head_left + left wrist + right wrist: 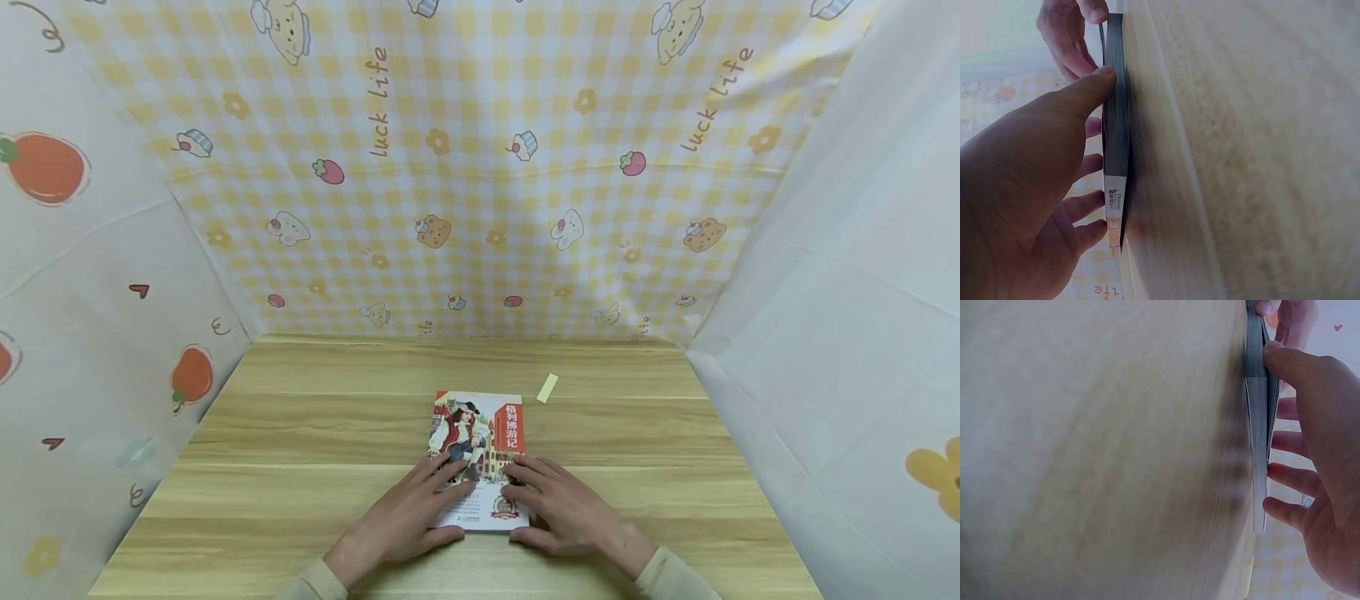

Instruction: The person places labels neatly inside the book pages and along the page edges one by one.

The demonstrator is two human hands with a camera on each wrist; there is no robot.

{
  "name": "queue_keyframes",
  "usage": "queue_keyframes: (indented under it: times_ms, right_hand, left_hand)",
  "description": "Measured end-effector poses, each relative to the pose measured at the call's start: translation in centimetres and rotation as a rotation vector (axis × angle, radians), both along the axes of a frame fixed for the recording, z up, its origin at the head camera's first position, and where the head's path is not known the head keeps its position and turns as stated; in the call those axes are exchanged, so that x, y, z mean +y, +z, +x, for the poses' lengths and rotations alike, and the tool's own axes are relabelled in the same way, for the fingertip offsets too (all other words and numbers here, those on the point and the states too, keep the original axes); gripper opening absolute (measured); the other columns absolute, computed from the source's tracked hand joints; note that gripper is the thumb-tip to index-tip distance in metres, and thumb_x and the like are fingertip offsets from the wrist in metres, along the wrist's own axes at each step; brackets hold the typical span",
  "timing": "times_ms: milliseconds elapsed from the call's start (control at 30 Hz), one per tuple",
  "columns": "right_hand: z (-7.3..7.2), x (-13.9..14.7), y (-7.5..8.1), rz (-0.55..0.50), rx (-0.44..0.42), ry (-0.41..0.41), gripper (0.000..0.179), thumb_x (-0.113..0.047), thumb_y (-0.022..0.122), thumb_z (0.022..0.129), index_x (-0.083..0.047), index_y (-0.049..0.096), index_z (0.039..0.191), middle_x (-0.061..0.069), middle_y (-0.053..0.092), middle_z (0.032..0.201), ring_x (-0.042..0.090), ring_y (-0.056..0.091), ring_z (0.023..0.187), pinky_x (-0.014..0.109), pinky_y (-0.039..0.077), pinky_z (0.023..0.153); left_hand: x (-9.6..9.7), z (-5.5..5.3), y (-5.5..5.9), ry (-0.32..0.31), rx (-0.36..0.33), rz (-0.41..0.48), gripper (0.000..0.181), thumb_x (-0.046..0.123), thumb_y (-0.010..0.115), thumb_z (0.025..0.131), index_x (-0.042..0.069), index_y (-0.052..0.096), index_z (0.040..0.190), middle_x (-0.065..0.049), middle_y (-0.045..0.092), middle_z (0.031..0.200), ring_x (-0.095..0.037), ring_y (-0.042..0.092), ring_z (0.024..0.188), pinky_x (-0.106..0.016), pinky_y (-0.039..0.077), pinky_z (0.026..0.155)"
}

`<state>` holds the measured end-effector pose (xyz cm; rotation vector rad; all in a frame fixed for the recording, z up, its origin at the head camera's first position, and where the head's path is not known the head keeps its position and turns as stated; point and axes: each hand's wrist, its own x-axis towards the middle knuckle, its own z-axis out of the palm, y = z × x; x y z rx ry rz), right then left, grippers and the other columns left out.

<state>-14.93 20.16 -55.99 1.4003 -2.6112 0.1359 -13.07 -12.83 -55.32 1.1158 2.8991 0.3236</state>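
Note:
A closed paperback book (480, 425) with a red and white illustrated cover lies flat on the wooden table, its Chinese title at the upper right. My left hand (408, 510) rests on its lower left, relaxed fingers spread over the cover. In the left wrist view, that thumb (1105, 72) touches the near page edge beside the printed spine. My right hand (562, 510) lies at the lower right, fingertips on the cover. Its thumb (1274, 349) sits at the near edge, where a narrow gap shows between upper layers and the pages (1259, 437) below.
A small pale yellow paper strip (547, 388) lies on the table beyond the book's upper right corner. Behind the wooden table (315, 425) hangs a yellow checked cloth (480, 192). White cloths close in the left (97, 275) and right (847, 300) sides.

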Motion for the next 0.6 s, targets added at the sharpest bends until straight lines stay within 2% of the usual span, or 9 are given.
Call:
queue_keyframes:
  times_ms: [300, 600]
  right_hand:
    - [-0.09, -0.04, 0.37, -0.030, 0.010, 0.006, 0.052, -0.063, 0.069, 0.107, -0.023, 0.077, 0.140, 0.002, 0.072, 0.154, 0.027, 0.065, 0.149, 0.048, 0.055, 0.126]
    - [-0.05, -0.12, 0.49, -0.081, 0.060, 0.039, 0.044, -0.059, 0.074, 0.106, -0.020, 0.081, 0.126, 0.001, 0.078, 0.143, 0.023, 0.072, 0.139, 0.045, 0.059, 0.119]
  left_hand:
    - [0.02, 0.04, -0.03, 0.002, 0.019, -0.009, 0.066, 0.063, 0.065, 0.110, 0.030, 0.058, 0.166, -0.007, 0.050, 0.179, -0.037, 0.043, 0.169, -0.057, 0.043, 0.136]
    - [0.39, 0.10, 0.35, -0.003, -0.030, 0.010, 0.066, 0.058, 0.072, 0.107, 0.028, 0.060, 0.164, -0.003, 0.049, 0.179, -0.037, 0.042, 0.170, -0.060, 0.040, 0.137]
